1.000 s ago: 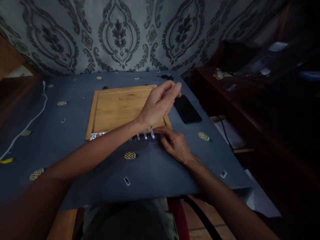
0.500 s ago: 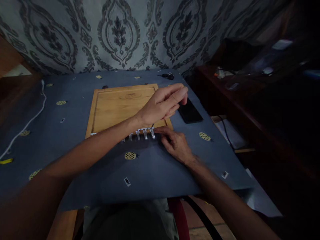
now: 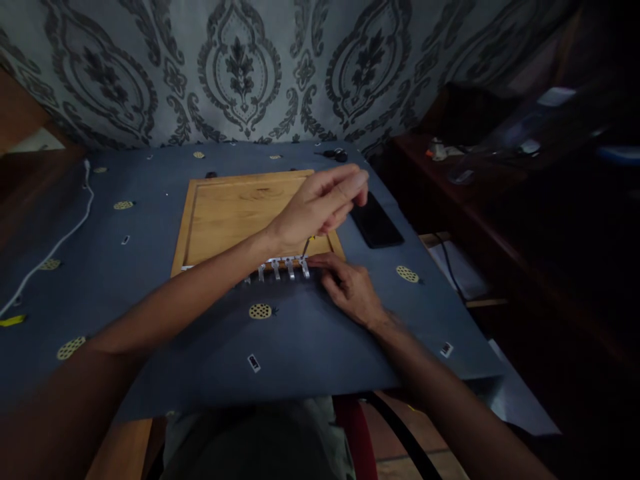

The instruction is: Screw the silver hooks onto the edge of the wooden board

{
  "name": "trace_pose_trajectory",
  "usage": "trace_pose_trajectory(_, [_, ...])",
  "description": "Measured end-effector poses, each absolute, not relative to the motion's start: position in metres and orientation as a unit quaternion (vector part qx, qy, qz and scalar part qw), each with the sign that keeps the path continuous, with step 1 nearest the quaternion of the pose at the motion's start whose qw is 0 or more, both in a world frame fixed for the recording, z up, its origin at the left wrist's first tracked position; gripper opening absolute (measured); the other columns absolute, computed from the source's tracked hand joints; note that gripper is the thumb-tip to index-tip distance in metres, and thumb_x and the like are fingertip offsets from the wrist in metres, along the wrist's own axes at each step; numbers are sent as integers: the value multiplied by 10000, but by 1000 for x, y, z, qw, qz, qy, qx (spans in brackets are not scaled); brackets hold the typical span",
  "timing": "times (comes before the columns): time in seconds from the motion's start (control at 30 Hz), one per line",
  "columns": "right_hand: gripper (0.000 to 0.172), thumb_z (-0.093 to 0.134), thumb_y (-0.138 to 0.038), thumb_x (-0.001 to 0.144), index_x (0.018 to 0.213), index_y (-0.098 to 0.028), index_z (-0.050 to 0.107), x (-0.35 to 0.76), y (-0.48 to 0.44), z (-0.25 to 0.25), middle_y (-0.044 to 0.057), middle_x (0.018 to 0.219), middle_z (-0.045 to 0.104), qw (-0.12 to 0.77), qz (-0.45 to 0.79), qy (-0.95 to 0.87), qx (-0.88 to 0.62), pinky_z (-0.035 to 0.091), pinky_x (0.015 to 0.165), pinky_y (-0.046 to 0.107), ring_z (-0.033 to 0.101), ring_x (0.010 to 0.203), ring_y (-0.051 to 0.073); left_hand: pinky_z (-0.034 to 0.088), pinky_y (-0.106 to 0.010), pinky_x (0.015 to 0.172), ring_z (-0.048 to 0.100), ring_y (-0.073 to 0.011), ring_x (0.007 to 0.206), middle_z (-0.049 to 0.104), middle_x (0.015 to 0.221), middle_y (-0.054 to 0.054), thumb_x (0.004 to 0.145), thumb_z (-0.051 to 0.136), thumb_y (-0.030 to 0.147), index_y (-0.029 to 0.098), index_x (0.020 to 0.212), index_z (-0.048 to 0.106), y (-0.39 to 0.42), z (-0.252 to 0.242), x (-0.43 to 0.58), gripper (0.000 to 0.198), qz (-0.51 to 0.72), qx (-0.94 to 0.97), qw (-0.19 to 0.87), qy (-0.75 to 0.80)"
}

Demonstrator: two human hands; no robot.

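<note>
A wooden board [image 3: 235,213] with a grooved border lies on the table. Along its near edge sits a metal hook rail [image 3: 290,268] with several hooks pointing toward me. My left hand [image 3: 320,203] is closed above the rail's right end, gripping a screwdriver [image 3: 307,247]; its thin shaft and a bit of yellow show below my fingers, and the rest is hidden. The shaft's tip meets the rail near the rightmost hook. My right hand [image 3: 354,291] rests low beside that end, index finger stretched onto the rail and the other fingers curled. My left forearm covers the rail's left part.
A black phone [image 3: 377,220] lies right of the board. Keys [image 3: 335,155] are at the back. A white cable [image 3: 60,243] runs down the left side, near a yellow object [image 3: 13,321]. A patterned wall [image 3: 240,67] stands behind; a dark cluttered desk [image 3: 480,207] is at right.
My left hand has turned slightly and shifted a little left, so more of the screwdriver's shaft and yellow part shows. My right hand stays at the rail's end.
</note>
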State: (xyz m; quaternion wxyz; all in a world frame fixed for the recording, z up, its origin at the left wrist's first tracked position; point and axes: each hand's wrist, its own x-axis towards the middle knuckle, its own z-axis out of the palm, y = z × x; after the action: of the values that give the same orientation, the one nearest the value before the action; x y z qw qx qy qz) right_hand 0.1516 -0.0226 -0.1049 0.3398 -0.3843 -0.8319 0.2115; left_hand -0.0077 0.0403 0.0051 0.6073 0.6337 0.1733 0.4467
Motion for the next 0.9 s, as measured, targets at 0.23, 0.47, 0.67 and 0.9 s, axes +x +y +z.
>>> trace_pose_trajectory(0.23, [408,454,-75,909,1211,-226,684,151,-22,-104,56,1109,807,351,213,-830,-378,612,834,330,777,951,214,115,-190,336,117,-33,337,199,429,121,984,568,630,204,693,484,22,40,-32,522,562,564,572,195])
trace_pose_trajectory(0.47, [305,481,-162,949,1163,-223,690,151,-24,-100,59,1057,807,336,226,-820,-406,581,731,309,749,807,198,171,-205,358,139,-39,354,249,445,108,964,675,465,198,719,543,-10,36,-58,386,568,598,529,199])
trace_pose_trajectory(0.67, [252,626,-401,973,1127,-212,694,150,-26,-98,38,922,775,336,252,-806,-417,529,632,294,628,592,152,160,-200,365,156,-34,348,278,449,96,985,666,391,188,724,608,-29,40,-84,336,583,616,496,189])
trace_pose_trajectory(0.9, [242,689,-353,923,1117,-209,710,148,-26,-102,-4,769,721,342,242,-797,-435,462,549,266,571,551,133,140,-209,375,148,-42,356,280,438,102,984,667,371,183,721,599,-39,41,-88,330,600,591,493,220])
